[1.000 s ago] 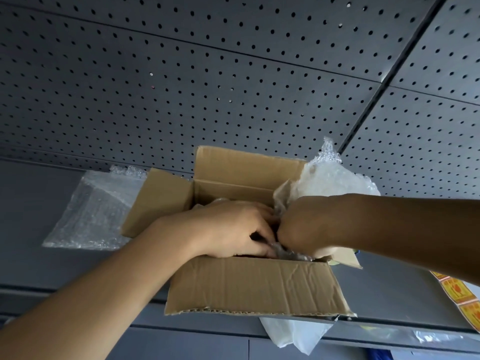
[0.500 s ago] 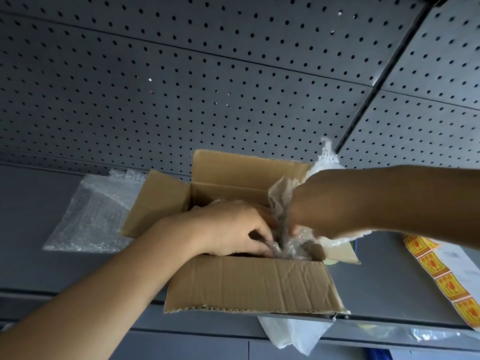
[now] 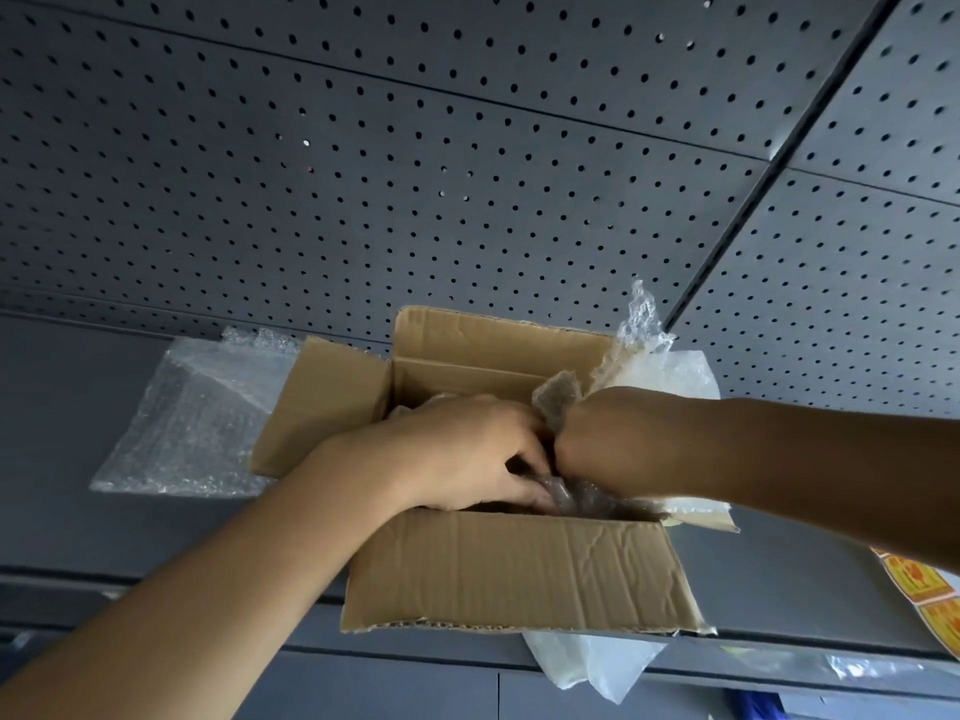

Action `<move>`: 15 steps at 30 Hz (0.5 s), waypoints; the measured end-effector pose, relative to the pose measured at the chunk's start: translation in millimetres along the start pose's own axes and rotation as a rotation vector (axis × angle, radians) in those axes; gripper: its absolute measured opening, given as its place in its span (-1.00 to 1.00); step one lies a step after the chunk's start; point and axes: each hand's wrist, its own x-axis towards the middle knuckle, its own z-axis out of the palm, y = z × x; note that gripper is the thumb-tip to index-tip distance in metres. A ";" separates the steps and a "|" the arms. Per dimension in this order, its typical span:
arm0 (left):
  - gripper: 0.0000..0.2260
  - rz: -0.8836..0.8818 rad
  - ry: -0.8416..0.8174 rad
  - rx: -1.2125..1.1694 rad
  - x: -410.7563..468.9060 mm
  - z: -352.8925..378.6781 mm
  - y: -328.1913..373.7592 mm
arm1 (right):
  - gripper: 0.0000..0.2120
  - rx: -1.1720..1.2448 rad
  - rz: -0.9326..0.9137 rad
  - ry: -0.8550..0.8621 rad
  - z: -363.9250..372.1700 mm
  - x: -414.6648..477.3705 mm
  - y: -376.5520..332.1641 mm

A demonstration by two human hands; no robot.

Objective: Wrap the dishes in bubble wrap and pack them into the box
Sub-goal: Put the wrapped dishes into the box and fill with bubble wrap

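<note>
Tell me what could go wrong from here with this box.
1. The box sits near the table's front edge with plastic sticking out beneath it; pushing down might slide it off.
2. The left hand and right hand crowd the wrapped bundle; its contents are hidden, so the padding may have gaps.

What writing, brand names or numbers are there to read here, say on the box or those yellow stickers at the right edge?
No text here can be read and quoted.
yellow stickers: a red mark on each; any wording is too blurred and cut off to read.
cardboard box: no print on the sides that show.
bubble wrap: no text.
</note>
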 end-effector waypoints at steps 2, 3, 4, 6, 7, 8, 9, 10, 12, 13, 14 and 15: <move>-0.72 0.026 -0.001 0.013 1.4 0.5 -0.8 | -0.83 0.011 0.024 -0.001 2.8 0.6 -2.8; -0.72 0.030 -0.003 0.010 2.0 0.3 -1.4 | -0.83 0.010 0.031 0.000 4.3 -0.1 -2.6; -0.74 0.031 -0.002 0.003 2.3 -0.1 -2.3 | -0.84 0.003 0.032 -0.002 5.1 -0.9 -3.0; -0.76 0.034 0.002 -0.008 1.9 -0.7 -3.7 | -0.84 0.002 0.019 0.026 8.9 -5.5 -3.3; -0.76 0.039 0.001 -0.008 1.4 -0.8 -4.1 | -0.84 0.022 -0.005 0.064 10.4 -12.1 -2.5; -0.76 0.041 -0.001 -0.008 0.9 -1.1 -4.1 | -0.86 0.071 -0.014 0.127 10.0 -22.4 0.0; -0.76 0.034 -0.007 -0.005 0.6 -1.3 -4.1 | -0.85 0.132 -0.005 0.228 7.2 -35.4 4.0; -0.74 0.024 -0.014 0.002 0.4 -1.6 -3.2 | -0.77 0.177 0.050 0.352 5.9 -49.6 10.2; -0.72 0.019 -0.016 0.028 0.8 -1.7 -1.1 | -0.44 0.184 0.282 0.510 4.4 -81.3 25.0; -0.72 0.026 -0.015 0.040 1.3 -1.8 -0.2 | -0.29 0.246 0.426 0.466 6.1 -92.5 31.3; -0.73 0.028 -0.016 0.049 0.8 -1.9 0.4 | -0.17 0.377 0.524 0.387 8.6 -96.6 33.1; -0.73 0.026 -0.021 0.054 0.1 -1.8 0.7 | -0.12 0.544 0.557 0.344 13.9 -96.0 33.1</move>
